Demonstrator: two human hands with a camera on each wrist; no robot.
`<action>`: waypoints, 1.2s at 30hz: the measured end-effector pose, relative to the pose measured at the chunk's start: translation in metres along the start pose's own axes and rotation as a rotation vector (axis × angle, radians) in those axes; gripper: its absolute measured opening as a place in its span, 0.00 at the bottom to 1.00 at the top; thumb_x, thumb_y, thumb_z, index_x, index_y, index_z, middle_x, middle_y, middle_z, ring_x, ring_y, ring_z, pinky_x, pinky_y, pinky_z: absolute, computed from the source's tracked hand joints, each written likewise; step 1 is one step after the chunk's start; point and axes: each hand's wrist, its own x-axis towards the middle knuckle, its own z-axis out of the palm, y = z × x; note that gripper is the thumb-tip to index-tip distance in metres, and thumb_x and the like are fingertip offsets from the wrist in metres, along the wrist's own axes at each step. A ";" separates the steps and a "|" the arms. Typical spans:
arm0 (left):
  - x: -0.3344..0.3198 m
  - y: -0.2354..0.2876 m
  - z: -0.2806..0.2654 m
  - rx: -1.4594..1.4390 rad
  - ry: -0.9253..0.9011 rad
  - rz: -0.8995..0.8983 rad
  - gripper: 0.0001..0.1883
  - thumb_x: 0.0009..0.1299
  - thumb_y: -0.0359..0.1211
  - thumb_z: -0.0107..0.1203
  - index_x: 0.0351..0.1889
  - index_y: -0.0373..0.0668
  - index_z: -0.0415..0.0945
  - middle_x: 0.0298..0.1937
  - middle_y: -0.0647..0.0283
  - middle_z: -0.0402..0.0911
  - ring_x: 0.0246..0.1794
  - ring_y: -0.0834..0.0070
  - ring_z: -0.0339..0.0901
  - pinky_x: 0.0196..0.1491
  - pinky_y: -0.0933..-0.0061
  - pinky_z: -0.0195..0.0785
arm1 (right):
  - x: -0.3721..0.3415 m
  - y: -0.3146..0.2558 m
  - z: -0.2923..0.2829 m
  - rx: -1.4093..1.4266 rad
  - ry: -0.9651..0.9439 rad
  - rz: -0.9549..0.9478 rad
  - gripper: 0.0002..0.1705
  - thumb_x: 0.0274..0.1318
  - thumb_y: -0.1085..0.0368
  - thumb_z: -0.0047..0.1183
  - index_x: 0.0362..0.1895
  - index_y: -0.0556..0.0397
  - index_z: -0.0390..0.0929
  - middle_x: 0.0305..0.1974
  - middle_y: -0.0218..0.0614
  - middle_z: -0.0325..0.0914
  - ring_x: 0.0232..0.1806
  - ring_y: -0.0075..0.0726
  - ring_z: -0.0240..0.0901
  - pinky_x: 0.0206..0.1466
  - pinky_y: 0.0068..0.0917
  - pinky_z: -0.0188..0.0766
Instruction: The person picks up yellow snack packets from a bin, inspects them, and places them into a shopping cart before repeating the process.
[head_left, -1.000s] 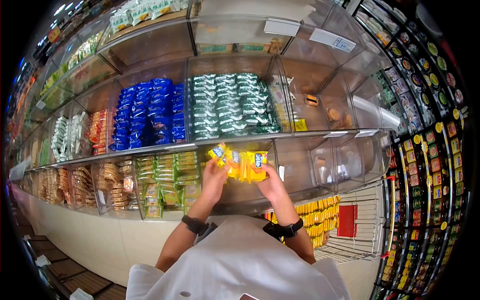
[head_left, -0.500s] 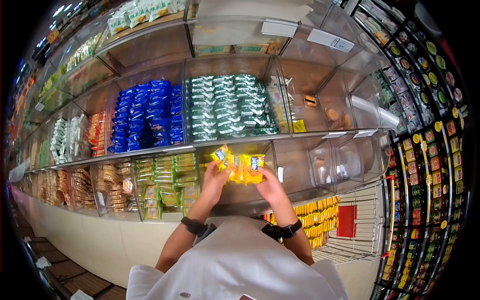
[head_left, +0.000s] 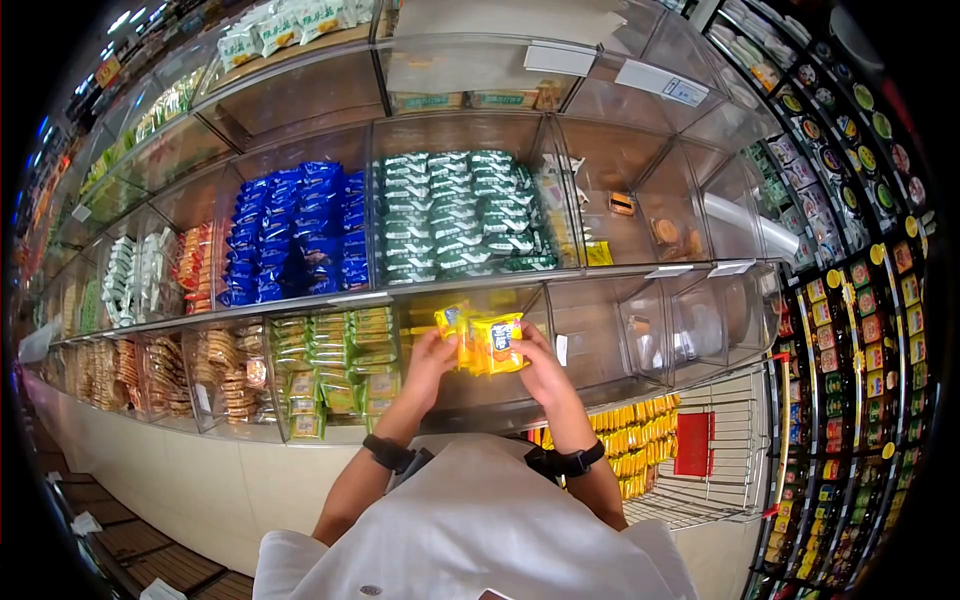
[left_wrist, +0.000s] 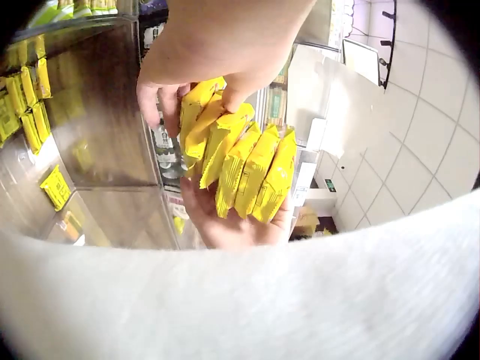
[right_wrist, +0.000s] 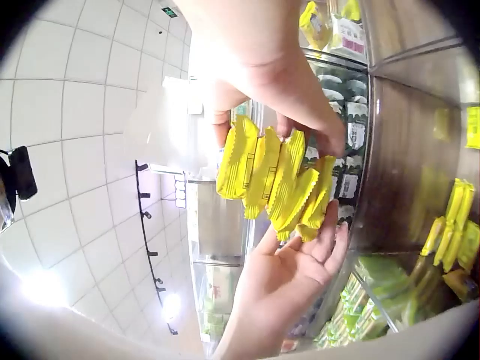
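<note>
Several small yellow snack packets (head_left: 497, 347) stand face to face in a row between my two hands, in front of the lower bins. My left hand (head_left: 428, 362) grips one end of the row, its thumb and fingers curled round the packets. At the other end, my right hand (head_left: 543, 368) holds the row with thumb and fingers. In the left wrist view the crimped edges of the packets (left_wrist: 255, 174) fan out slightly. The right wrist view shows the left hand (right_wrist: 289, 266) supporting the far end of the same packets (right_wrist: 259, 174).
Blue packets (head_left: 300, 230) and dark green packets (head_left: 455, 215) fill the bins above. Light green packets (head_left: 335, 355) lie in the bin to the left. A wire shopping cart (head_left: 730, 455) with rows of yellow packets (head_left: 637, 440) stands at lower right.
The hands have come closer together and the row of yellow packets has squeezed narrower. The packets' front has turned and shifted slightly left and down.
</note>
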 end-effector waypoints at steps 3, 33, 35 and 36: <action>-0.003 0.004 0.004 0.113 -0.004 0.021 0.14 0.64 0.39 0.50 0.41 0.39 0.68 0.35 0.67 0.72 0.39 0.79 0.71 0.41 0.78 0.63 | 0.001 -0.001 -0.006 0.015 -0.034 0.038 0.20 0.46 0.68 0.47 0.47 0.55 0.63 0.43 0.33 0.69 0.46 0.29 0.66 0.51 0.24 0.60; 0.023 -0.035 -0.018 0.427 -0.095 0.112 0.28 0.69 0.50 0.35 0.55 0.36 0.59 0.49 0.60 0.68 0.45 0.77 0.67 0.47 0.78 0.60 | -0.003 0.010 -0.011 0.017 -0.052 0.092 0.29 0.46 0.67 0.48 0.55 0.56 0.56 0.50 0.36 0.64 0.52 0.32 0.62 0.55 0.27 0.57; 0.017 -0.027 -0.015 0.443 -0.209 0.110 0.29 0.69 0.51 0.33 0.57 0.36 0.55 0.52 0.60 0.66 0.50 0.75 0.65 0.52 0.76 0.57 | -0.003 0.011 -0.013 0.029 -0.062 0.125 0.30 0.48 0.65 0.48 0.56 0.55 0.55 0.50 0.34 0.63 0.53 0.30 0.60 0.54 0.26 0.56; 0.012 -0.021 -0.010 0.445 -0.213 0.109 0.28 0.68 0.49 0.35 0.56 0.35 0.55 0.52 0.57 0.65 0.52 0.73 0.64 0.53 0.75 0.55 | -0.003 0.010 -0.013 0.018 -0.087 0.160 0.32 0.49 0.65 0.48 0.58 0.56 0.52 0.52 0.34 0.62 0.54 0.30 0.58 0.55 0.25 0.55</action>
